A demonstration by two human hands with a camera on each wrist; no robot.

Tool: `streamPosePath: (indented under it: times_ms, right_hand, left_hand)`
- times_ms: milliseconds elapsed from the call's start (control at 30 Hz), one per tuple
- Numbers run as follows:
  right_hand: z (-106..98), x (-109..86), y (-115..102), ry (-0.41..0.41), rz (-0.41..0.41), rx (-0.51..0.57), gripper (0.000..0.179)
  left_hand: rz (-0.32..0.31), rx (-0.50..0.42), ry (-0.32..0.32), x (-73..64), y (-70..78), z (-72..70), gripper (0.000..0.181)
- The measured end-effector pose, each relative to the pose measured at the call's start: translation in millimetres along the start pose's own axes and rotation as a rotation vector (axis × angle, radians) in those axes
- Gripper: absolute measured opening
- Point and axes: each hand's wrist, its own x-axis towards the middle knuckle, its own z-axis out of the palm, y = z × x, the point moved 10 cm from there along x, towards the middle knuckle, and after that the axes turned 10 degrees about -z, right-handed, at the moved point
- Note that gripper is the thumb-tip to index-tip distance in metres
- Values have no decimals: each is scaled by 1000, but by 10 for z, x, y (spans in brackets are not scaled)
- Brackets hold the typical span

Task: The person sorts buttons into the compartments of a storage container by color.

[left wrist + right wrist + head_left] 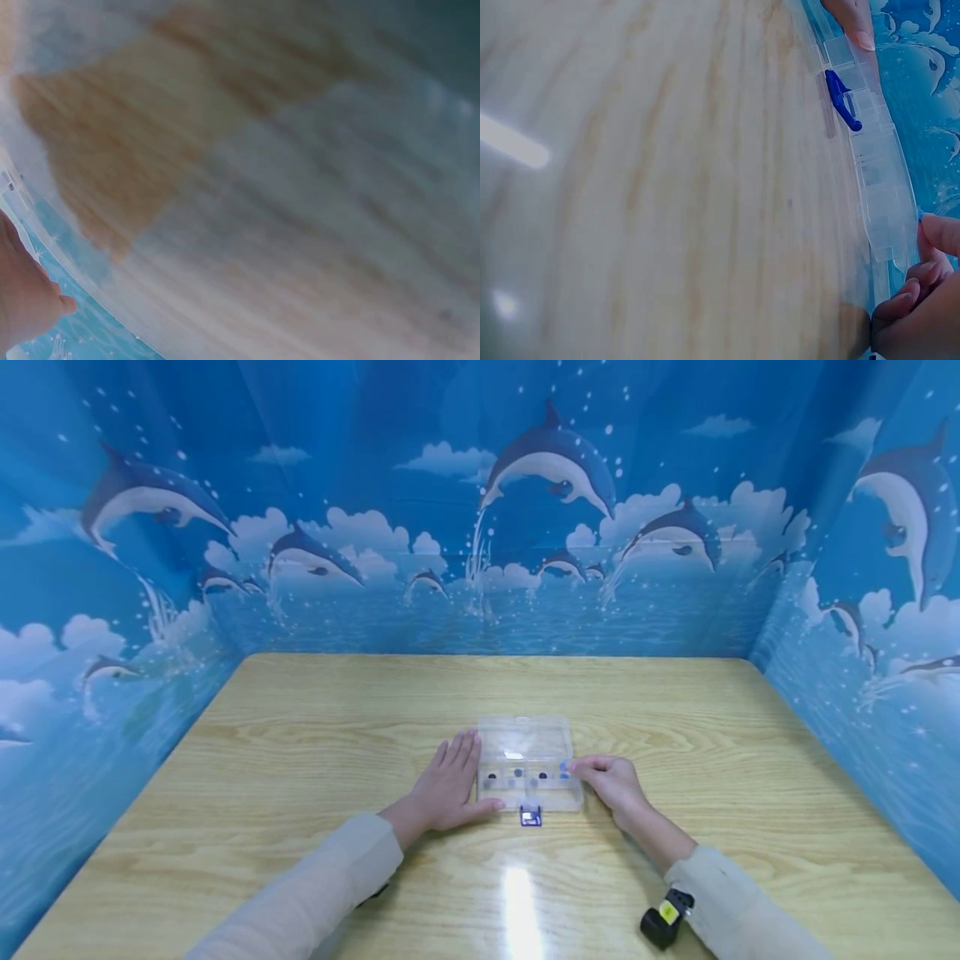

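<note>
A clear plastic compartment box point(558, 804) lies on the table with its lid point(525, 737) tipped back and a blue latch point(531, 816) at the front. My left hand point(450, 785) rests along the box's left side, fingers extended and thumb at the front edge. Over the rightmost back compartment, my right hand point(611, 781) pinches a small blue piece point(920, 214) between thumb and forefinger. Another small blue piece point(565, 776) shows inside the box below it. Further left in the compartments are small dark round pieces point(543, 776) and a greyish one point(518, 772).
The wood-grain table point(337, 710) extends around the box. A blue curtain point(420, 568) printed with dolphins stands behind it and on both sides. A black device point(662, 927) sits at my right wrist. The left wrist view is mostly blurred tabletop.
</note>
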Motion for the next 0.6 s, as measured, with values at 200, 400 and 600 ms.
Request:
streamPosePath:
  times_ms: [200, 400, 600]
  right_hand:
    - [10, 3, 9, -18, 4, 12, 23]
    - [-15, 4, -11, -18, -5, 13, 23]
    - [-77, 24, -68, -21, -43, -7, 24]
  left_hand:
    - [-1, 3, -1, 8, -8, 16, 95]
    - [-1, 9, -5, 11, -13, 30, 96]
    - [-2, 22, -3, 16, -16, 34, 97]
